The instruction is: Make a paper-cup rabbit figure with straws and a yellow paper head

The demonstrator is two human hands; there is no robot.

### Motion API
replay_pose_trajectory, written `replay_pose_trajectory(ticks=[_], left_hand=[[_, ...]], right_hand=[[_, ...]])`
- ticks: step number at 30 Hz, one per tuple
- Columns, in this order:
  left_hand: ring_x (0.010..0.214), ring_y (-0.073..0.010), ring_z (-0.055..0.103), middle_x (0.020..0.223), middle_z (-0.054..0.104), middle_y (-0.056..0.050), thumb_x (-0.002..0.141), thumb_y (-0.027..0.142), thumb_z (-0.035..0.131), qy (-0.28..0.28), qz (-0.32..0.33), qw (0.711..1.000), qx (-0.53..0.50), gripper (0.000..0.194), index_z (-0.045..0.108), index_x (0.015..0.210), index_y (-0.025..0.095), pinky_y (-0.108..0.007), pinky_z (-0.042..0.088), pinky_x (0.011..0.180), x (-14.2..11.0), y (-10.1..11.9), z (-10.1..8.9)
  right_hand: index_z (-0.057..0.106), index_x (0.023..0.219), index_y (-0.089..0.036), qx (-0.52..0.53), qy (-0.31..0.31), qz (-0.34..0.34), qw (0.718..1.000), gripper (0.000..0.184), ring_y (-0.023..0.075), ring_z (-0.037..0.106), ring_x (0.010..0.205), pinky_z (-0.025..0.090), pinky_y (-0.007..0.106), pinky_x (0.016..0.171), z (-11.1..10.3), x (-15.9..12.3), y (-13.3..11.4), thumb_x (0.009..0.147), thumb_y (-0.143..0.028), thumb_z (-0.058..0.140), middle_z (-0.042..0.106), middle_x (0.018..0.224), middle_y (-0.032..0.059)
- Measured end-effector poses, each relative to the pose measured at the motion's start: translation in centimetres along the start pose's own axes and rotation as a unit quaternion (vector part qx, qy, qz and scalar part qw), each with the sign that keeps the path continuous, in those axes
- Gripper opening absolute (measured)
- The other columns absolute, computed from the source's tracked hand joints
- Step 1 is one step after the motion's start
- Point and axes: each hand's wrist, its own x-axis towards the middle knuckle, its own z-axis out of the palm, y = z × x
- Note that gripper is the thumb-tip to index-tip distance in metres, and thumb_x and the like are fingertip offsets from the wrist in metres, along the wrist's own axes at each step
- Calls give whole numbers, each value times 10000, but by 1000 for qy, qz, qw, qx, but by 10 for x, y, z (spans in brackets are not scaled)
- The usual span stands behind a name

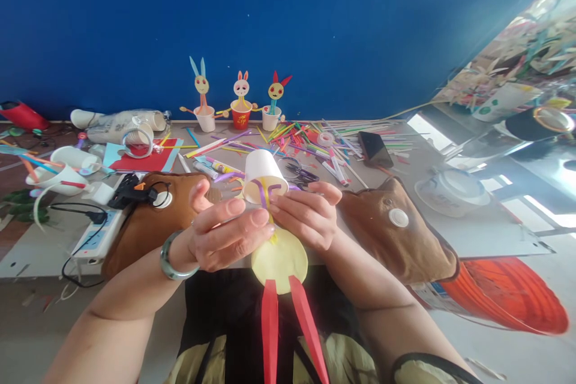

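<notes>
A paper-cup rabbit lies between my hands, its head toward me. Its white paper cup [262,171] tips mouth-down toward me, with purple and yellow strips coming out of the mouth. The yellow strip runs to a round pale-yellow paper head [279,261] with two long red paper ears [270,330] hanging toward my lap. My right hand [308,216] has its fingertips on the yellow strip at the cup's rim, thumb raised. My left hand [229,231], a bangle on its wrist, has its fingers stretched out beside the strip, fingertips near it, thumb apart.
Three cup rabbits, including one in a red cup [241,115], stand against the blue wall. Colored sticks, scissors [299,171], a tape roll [324,139] and a phone [375,149] cover the table. Brown cushions [400,234] flank my arms; a power strip [96,234] lies left, an orange basket [513,297] right.
</notes>
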Motion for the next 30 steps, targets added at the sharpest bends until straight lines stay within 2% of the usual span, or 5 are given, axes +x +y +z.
replay_pose_trajectory(ticks=[3,9,14,25,30], left_hand=[[978,-171,633,764,664,41,774,228,796,3,-5,1000,-16,167,699,782,364,-515,380,1191,-1,0,1],[1219,-221,572,958,710,44,703,308,858,-16,-22,999,-28,233,702,849,401,-531,315,1215,-11,0,-2],[1184,-222,603,973,714,57,731,377,835,-64,-40,997,-6,242,680,913,420,-548,291,1213,-13,-1,-4],[1079,-235,635,910,718,24,758,467,786,-67,-84,994,29,159,681,841,380,-569,308,1196,-30,3,-4],[1107,-235,623,904,721,24,748,386,816,-65,-77,995,-16,168,700,869,396,-569,273,1216,-26,4,-6]], right_hand=[[726,911,-283,-1,5,-4,1000,220,123,693,947,425,358,933,1,0,0,953,-164,545,786,1003,-44],[722,923,-253,2,-8,1,1000,224,122,701,941,427,355,945,-1,1,-1,962,-149,527,790,982,-26],[719,949,-287,-12,2,6,1000,204,119,707,922,435,355,945,1,0,-1,952,-174,549,788,968,-53],[718,927,-278,-23,16,11,1000,200,118,702,886,415,364,939,8,-2,-4,957,-195,539,786,943,-46],[709,888,-249,-19,23,16,999,190,119,698,871,407,358,932,8,0,-4,962,-193,542,786,922,-29]])
